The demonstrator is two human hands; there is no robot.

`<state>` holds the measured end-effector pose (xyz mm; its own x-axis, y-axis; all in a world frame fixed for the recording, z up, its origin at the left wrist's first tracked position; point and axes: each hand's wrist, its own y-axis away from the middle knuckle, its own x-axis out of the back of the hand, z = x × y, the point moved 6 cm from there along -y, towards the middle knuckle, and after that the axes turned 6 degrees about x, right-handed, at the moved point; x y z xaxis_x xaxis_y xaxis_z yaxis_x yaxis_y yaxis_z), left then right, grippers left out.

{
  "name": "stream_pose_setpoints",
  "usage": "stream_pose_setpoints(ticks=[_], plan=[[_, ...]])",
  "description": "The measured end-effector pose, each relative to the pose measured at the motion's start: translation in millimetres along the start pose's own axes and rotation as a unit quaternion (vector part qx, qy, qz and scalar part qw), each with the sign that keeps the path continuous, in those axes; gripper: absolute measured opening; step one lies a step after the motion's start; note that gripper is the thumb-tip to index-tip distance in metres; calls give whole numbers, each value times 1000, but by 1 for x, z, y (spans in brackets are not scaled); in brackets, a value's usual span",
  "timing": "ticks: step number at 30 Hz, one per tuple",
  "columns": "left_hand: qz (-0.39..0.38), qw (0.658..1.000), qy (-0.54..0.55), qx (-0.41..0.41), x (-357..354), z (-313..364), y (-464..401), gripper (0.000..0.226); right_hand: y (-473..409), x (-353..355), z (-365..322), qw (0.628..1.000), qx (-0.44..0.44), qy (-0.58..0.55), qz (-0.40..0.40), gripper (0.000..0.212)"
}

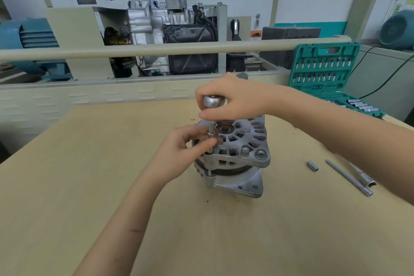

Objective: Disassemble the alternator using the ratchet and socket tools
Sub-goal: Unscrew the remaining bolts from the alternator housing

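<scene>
A grey alternator [242, 152] stands upright on the wooden table [112, 186], its vented end cover facing up. My right hand [235, 98] grips the ratchet head [212, 101] above the alternator's left edge. Below the ratchet head a socket and extension [210, 133] run straight down onto a through bolt at the housing's left side. My left hand [186, 148] pinches the socket between thumb and fingers. The ratchet's handle is hidden behind my right hand.
A small loose socket [312, 166] and a long extension bar [349, 178] lie on the table to the right, with another tool [365, 178] beside them. An open green socket case [324, 67] stands at the back right. A beige rail and engine display stand behind the table.
</scene>
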<state>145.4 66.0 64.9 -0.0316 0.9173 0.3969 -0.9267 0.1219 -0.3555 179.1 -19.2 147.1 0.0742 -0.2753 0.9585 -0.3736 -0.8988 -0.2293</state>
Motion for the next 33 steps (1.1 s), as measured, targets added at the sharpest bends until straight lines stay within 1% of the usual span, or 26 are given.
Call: stream_pose_setpoints(ticks=[2,3,5,7,9,10,12,13,15,17,18,20,21,22,25,27,29,31,33], plan=[[27,1000,-13,3,2,-2,-1,7,-1,-1,-1,1000,0,4,-11,15],[41,999,-15,7,2,-4,-1,4,-1,-1,-3,1000,-1,24,-16,17],[71,997,-18,11,4,-6,0,5,-1,0,-5,994,-20,101,-28,26],[102,994,-37,6,6,-6,1,8,0,3,-7,980,-57,188,-36,35],[130,990,-56,-4,5,-4,2,13,1,3,-11,971,-83,220,-44,39],[140,989,-56,-6,5,-4,2,16,2,2,-12,973,-92,208,-47,40],[139,989,-42,-3,4,-4,2,19,5,3,-11,983,-109,145,-41,42],[129,991,-37,0,4,-4,2,15,6,4,-10,986,-112,114,-38,41],[91,995,-40,-1,3,-2,1,9,8,6,-7,990,-104,87,-48,34],[54,998,-45,-7,3,-1,1,14,9,8,-7,991,-80,79,-69,27],[49,998,-41,-5,3,-1,1,13,9,9,-8,993,-61,65,-74,23],[64,998,-26,5,4,-1,0,4,7,13,-12,996,-19,22,-82,16],[76,997,-24,6,5,-1,0,4,6,15,-13,996,-3,9,-91,18],[86,996,-27,2,5,-1,0,11,5,16,-13,994,7,5,-105,21],[99,994,-34,-7,3,1,2,16,2,19,-13,990,8,8,-140,29],[117,992,-41,-7,4,1,4,22,-2,19,-14,989,-5,23,-144,27],[151,987,-58,-2,3,2,5,29,-6,18,-10,989,-41,73,-124,29],[175,981,-78,4,1,2,4,31,-7,17,-6,980,-84,147,-100,44],[179,981,-78,5,0,2,4,30,-7,15,-6,974,-79,195,-83,50]])
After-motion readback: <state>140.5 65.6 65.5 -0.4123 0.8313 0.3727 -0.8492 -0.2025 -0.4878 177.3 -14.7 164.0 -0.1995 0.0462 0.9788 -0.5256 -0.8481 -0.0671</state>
